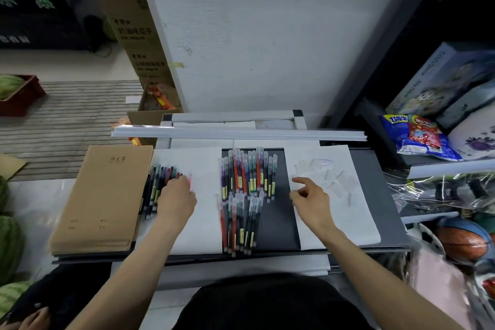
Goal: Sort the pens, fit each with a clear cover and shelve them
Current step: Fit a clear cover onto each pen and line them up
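A loose bunch of uncovered pens (156, 185) lies on white paper at the left, beside a stack of brown notebooks. My left hand (176, 199) rests on this bunch, fingers curled around a pink pen (190, 181). In the middle, on the dark shelf surface, capped pens (247, 177) lie in two rows, the nearer row (238, 225) below the farther. Clear covers (325, 175) are scattered on the white sheet at the right. My right hand (312, 202) hovers at that sheet's left edge with the forefinger stretched out and nothing in it.
A stack of brown notebooks (107, 195) sits at the left. A long white rail (238, 132) lies across the back. Snack bags (417, 136), boxes and a basketball (463, 240) crowd the right shelves. Watermelons (9, 244) and cardboard boxes (139, 32) stand at the left.
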`<state>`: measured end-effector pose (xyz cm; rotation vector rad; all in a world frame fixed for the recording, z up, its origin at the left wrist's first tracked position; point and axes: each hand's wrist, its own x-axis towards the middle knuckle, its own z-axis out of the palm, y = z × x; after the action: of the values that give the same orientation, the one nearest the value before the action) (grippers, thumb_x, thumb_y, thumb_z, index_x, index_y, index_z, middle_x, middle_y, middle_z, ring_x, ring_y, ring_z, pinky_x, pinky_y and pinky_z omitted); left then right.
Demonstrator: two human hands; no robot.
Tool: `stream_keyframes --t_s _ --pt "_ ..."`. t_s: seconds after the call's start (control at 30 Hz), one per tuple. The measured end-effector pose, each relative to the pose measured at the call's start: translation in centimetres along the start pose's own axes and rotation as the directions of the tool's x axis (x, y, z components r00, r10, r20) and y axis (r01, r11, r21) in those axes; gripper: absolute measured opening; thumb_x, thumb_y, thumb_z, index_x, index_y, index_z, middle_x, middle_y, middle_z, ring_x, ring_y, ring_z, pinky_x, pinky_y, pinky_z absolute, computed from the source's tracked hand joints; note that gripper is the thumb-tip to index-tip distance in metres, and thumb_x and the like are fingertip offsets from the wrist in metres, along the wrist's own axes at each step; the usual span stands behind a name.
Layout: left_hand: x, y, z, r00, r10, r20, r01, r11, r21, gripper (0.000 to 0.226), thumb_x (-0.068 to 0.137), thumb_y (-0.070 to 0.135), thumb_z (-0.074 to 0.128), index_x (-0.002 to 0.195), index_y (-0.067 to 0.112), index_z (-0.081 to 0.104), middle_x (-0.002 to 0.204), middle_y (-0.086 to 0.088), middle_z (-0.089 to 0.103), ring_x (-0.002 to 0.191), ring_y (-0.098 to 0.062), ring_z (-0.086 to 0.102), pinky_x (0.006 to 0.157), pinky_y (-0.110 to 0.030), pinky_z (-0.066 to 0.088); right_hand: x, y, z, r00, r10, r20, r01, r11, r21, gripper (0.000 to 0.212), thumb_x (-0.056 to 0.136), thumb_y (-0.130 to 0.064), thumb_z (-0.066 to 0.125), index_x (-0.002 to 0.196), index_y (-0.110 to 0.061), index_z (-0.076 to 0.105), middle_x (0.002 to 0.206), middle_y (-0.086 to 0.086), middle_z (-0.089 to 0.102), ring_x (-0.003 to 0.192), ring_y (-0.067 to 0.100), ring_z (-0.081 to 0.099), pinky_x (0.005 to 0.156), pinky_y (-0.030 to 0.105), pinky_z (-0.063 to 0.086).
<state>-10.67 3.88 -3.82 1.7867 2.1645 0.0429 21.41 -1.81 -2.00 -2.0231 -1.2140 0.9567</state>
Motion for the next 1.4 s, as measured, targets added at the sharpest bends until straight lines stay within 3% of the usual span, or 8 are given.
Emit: stream_keyframes --t_s 0.13,0.4,0.53,0.67,0.8,0.97,1.27,1.4 --pt "-0.1 0.5 0.2 1.0 -0.004 0.027 0.003 1.0 0.022 0.012 0.096 0.012 0.057 0.104 0.005 0.062 0.096 -0.012 0.064 0.081 -0.031 0.061 0.061 -0.037 0.048 -1.3 -1.0 0.9 0.996 0.043 0.073 -0.061 0.959 0.276 0.026 0.096 -0.009 0.061 0.112 -0.025 0.075 0.084 0.001 0.075 0.072 0.016 0.072 0.08 0.037 0.062" --pt "-3.6 3.1 -2.0 0.998 0.063 0.021 -0.053 0.949 -0.311 0.01 0.096 0.025 0.059 0.099 0.017 0.064 0.076 0.003 0.068 0.068 -0.018 0.064 0.061 -0.03 0.05 -2.7 -2.5 1.0 0.961 0.155 0.228 -0.268 0.715 0.645 0.01 0.089 -0.004 0.077 0.099 -0.005 0.079 0.078 0.01 0.067 0.067 0.017 0.055 0.064 0.025 0.047" --pt "-6.9 5.5 -3.2 0.977 0.205 0.064 -0.128 0.796 -0.591 0.021 0.104 0.017 0.05 0.092 0.019 0.068 0.069 -0.004 0.065 0.052 -0.01 0.048 0.05 -0.023 0.035 -3.3 -3.8 0.5 0.94 0.116 0.32 -0.32 0.623 0.714 0.011 0.085 0.001 0.078 0.096 0.001 0.08 0.075 0.009 0.055 0.06 0.013 0.041 0.059 0.025 0.036" --pt "-9.5 7.2 -3.9 0.956 0.268 0.122 -0.074 0.619 -0.782 0.037 0.103 0.01 0.045 0.082 0.026 0.07 0.063 -0.007 0.053 0.057 -0.017 0.04 0.054 -0.031 0.031 -4.2 -5.8 0.3 0.907 0.03 0.419 -0.375 0.506 0.777 0.01 0.093 -0.005 0.069 0.095 0.002 0.077 0.09 0.01 0.063 0.069 0.016 0.05 0.063 0.024 0.045" --pt "-11.0 7.9 -4.2 0.946 0.311 0.096 -0.112 0.589 -0.801 0.03 0.104 0.017 0.052 0.084 0.027 0.071 0.064 -0.014 0.055 0.056 -0.02 0.043 0.054 -0.034 0.033 -4.9 -6.9 0.5 0.897 0.006 0.443 -0.385 0.506 0.772 0.023 0.103 -0.019 0.059 0.11 -0.002 0.073 0.115 0.013 0.075 0.086 0.019 0.069 0.078 0.028 0.058" --pt "-11.9 8.4 -4.0 0.942 0.326 0.084 -0.114 0.545 -0.831 0.025 0.104 0.017 0.056 0.085 0.022 0.071 0.069 -0.013 0.058 0.058 -0.018 0.047 0.058 -0.035 0.038 -5.6 -7.8 1.3 0.891 -0.02 0.454 -0.375 0.532 0.759 0.029 0.104 -0.021 0.056 0.125 -0.006 0.068 0.119 0.014 0.075 0.088 0.023 0.072 0.078 0.03 0.059" --pt "-11.9 8.0 -3.3 0.95 0.304 0.071 -0.099 0.507 -0.856 0.027 0.105 0.017 0.054 0.085 0.024 0.07 0.066 -0.008 0.053 0.059 -0.017 0.044 0.058 -0.037 0.036 -5.8 -8.3 1.3 0.885 -0.001 0.466 -0.427 0.397 0.812 0.019 0.106 -0.013 0.051 0.11 0.001 0.064 0.114 0.026 0.073 0.09 0.031 0.076 0.075 0.033 0.064" --pt "-11.6 8.3 -2.6 0.952 0.292 0.093 -0.073 0.51 -0.857 0.026 0.106 0.02 0.053 0.088 0.02 0.071 0.066 0.0 0.054 0.059 -0.017 0.045 0.057 -0.036 0.037 -5.8 -7.8 1.7 0.892 -0.056 0.449 -0.368 0.487 0.792 0.018 0.104 -0.005 0.052 0.105 0.006 0.066 0.115 0.027 0.072 0.098 0.029 0.074 0.083 0.031 0.061"
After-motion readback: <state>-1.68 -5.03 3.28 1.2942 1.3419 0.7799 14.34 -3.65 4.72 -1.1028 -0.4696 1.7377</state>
